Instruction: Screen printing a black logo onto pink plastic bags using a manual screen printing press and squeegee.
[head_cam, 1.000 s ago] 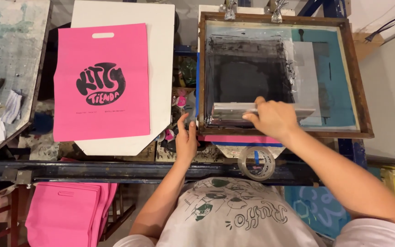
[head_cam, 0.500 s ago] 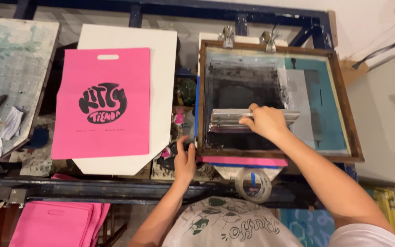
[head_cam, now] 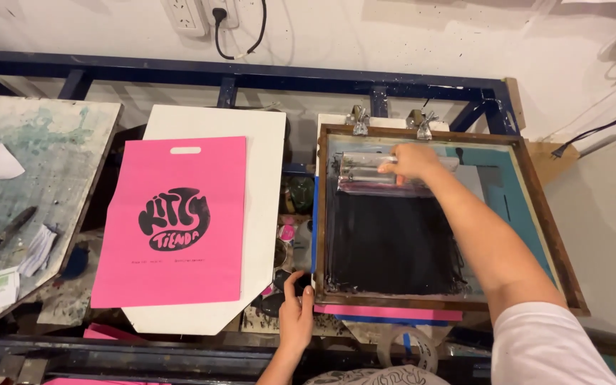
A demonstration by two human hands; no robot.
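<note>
Holding the squeegee at the far end of the screen frame, my right hand has its grip wrapped around the handle, close to the two metal clamps at the hinge. My left hand pinches the frame's near left corner, fingers closed on the wood. A sheet of black ink covers the mesh between the two hands. I judge the main risk to be knocking the blade into the clamps, since there is almost no room beyond it. A slack left hand could let the frame shift over the pink bag peeking out below its near edge and smear the print. My forearm hangs low over the wet ink and could dip into it. To the left, jars crowd the gap beside the frame, so my left hand has little room. The printed pink bag lies on a white board, well apart.
</note>
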